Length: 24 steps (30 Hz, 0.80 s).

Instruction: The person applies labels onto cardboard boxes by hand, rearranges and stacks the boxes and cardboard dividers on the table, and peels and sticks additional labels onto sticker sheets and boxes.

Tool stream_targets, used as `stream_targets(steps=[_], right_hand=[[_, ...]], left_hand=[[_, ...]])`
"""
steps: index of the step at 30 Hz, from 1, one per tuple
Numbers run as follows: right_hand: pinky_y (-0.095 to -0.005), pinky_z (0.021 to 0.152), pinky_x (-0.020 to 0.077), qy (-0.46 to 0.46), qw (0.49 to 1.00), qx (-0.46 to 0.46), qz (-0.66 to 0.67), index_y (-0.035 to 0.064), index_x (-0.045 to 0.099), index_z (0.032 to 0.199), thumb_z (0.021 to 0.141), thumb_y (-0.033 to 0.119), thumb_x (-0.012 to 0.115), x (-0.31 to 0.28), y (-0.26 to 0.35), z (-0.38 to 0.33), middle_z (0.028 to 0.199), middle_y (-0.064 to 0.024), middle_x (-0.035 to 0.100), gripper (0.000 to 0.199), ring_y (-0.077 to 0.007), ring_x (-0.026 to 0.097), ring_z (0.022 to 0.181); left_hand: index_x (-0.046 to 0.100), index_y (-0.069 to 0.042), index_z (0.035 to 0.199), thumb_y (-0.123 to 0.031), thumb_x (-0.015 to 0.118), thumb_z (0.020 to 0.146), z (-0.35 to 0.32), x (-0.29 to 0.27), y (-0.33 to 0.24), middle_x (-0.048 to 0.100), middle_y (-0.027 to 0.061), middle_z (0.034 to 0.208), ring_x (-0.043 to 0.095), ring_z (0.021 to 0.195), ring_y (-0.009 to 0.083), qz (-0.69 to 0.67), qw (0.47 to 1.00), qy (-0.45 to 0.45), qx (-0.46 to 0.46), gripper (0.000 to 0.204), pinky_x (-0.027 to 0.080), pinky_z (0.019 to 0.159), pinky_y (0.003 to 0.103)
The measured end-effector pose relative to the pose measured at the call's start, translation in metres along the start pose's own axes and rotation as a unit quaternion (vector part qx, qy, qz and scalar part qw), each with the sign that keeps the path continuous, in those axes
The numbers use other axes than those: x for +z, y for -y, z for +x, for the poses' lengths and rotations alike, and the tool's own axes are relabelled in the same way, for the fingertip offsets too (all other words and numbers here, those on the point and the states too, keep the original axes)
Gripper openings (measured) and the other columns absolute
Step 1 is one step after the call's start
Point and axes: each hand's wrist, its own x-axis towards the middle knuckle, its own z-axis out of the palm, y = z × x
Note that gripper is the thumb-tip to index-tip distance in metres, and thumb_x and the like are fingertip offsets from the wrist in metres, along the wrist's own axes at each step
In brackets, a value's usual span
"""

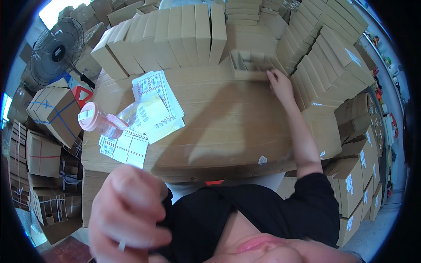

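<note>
On the far right of the table, an open brown cardboard box [246, 75] with upright dividers stands beside stacked boxes. My right hand [281, 87] is at its near right corner, thumb and fingers pinched at the rim. The box's inside is slightly blurred. My left hand [127, 215] is raised close in the lower left, off the table, with curled fingers and a ring on one. Motion smears it, and whatever its fingers may hold is hidden.
Upright flat boxes [175, 41] line the table's far edge; more boxes [324, 74] stack at the right. Printed label sheets [155, 105] and a pink-lidded clear cup [94, 118] occupy the left. A black fan [58, 53] stands beyond, and tied cartons [55, 115] flank the table.
</note>
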Motion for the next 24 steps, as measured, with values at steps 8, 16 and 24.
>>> stream_targets(steps=[8, 16, 24], right_hand=[[-0.0363, 0.053, 0.0436, -0.074, 0.926, -0.19, -0.319, 0.0079, 0.062, 0.083, 0.087, 0.026, 0.069, -0.131, 0.113, -0.168, 0.067, -0.0071, 0.062, 0.019, -0.0199, 0.064, 0.061], [-0.0331, 0.052, 0.046, 0.27, 0.687, -0.335, -0.585, 0.0084, 0.062, 0.078, 0.075, 0.013, 0.063, -0.059, 0.087, -0.243, 0.063, -0.0065, 0.061, 0.006, -0.0222, 0.063, 0.059], [-0.0398, 0.068, 0.0525, 0.022, 0.929, -0.325, -0.177, 0.0065, 0.064, 0.101, 0.088, 0.033, 0.065, -0.03, 0.114, -0.096, 0.085, -0.0145, 0.067, 0.029, -0.0282, 0.067, 0.081]], left_hand=[[0.067, -0.001, 0.112, -0.018, 0.06, 0.093, -0.024, -0.073, 0.164, 0.062, 0.0165, 0.118, 0.057, 0.111, 0.0313, 0.479, 0.85, -0.058, -0.212, 0.026, 0.045, 0.096, 0.039], [0.053, -0.008, 0.138, -0.066, 0.055, 0.087, -0.042, -0.095, 0.298, 0.049, 0.0292, 0.138, 0.039, 0.134, 0.0495, 0.787, 0.595, 0.073, -0.146, 0.077, 0.023, 0.114, 0.059], [0.059, -0.011, 0.129, -0.065, 0.059, 0.085, -0.04, -0.084, 0.303, 0.054, 0.0217, 0.135, 0.046, 0.127, 0.0484, 0.784, 0.593, 0.085, -0.163, 0.07, 0.031, 0.108, 0.057]])
